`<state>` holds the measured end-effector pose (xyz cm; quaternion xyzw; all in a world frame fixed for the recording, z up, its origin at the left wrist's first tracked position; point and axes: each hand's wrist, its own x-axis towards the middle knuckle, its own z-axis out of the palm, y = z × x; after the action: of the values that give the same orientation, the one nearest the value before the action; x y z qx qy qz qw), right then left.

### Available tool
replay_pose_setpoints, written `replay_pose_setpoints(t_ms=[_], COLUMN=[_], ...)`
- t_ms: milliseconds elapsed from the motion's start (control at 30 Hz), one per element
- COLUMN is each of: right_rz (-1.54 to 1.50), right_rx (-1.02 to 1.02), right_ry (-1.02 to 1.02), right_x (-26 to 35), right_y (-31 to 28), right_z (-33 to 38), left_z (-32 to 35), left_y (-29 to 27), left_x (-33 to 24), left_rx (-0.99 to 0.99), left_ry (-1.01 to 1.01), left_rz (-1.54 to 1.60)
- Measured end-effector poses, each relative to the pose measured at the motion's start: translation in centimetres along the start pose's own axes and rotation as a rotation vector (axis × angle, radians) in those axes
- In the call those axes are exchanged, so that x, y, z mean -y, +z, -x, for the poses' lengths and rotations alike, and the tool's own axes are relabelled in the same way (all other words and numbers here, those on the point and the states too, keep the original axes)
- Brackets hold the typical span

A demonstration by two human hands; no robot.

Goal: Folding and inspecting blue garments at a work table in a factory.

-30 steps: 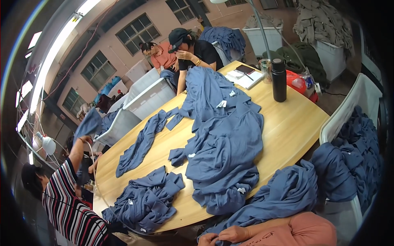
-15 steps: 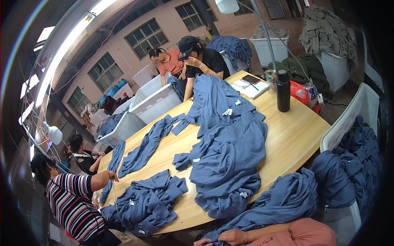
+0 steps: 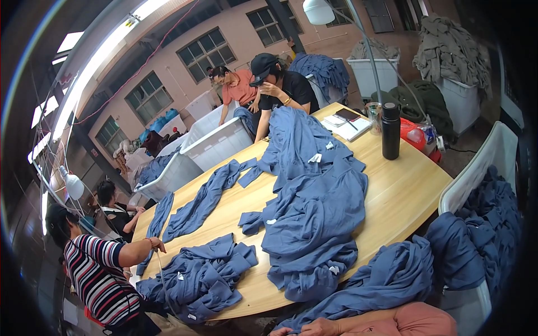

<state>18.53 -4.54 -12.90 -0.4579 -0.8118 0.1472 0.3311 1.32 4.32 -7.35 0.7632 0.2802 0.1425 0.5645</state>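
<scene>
At the bottom edge my right hand (image 3: 320,326) is closed on the end of a blue garment (image 3: 386,271). The cloth stretches from there up to the right, bunched against the table's near edge. Just left of it, my left hand (image 3: 282,331) pinches the same cloth; the picture's edge cuts off most of this hand. In front of me a long heap of blue garments (image 3: 316,210) with small white labels lies across the wooden table (image 3: 412,185). Another crumpled blue pile (image 3: 204,274) lies at the near left.
A white bin (image 3: 468,299) full of blue garments stands at my right. On the table's far right are a black bottle (image 3: 390,134), a glass jar (image 3: 375,119) and a notebook (image 3: 347,127). Several co-workers surround the table, one in a striped shirt (image 3: 103,274) at the left.
The view has shifted slightly, so the scene sits a little lower and to the right. My hands stay on the garment near the bottom edge, the left showing less.
</scene>
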Motion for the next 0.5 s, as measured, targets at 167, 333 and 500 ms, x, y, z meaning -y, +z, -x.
replay_pose_setpoints(t_ms=[167,333,500], right_rz=[-0.135,-0.247,-0.372], right_rx=[-0.166,-0.179,-0.177], right_ry=[-0.08,-0.003,0.057], right_x=[0.2,1.5,3.0], right_y=[-0.2,-2.2,-6.8], right_z=[0.0,0.0,-1.0], left_z=[0.4,0.0,0.1], left_y=[0.9,1.5,2.3], left_x=[2.3,1.1,4.5], left_rx=[0.085,0.073,0.05], left_ry=[-0.152,-0.33,-0.393], left_rz=[0.299,0.345,0.382])
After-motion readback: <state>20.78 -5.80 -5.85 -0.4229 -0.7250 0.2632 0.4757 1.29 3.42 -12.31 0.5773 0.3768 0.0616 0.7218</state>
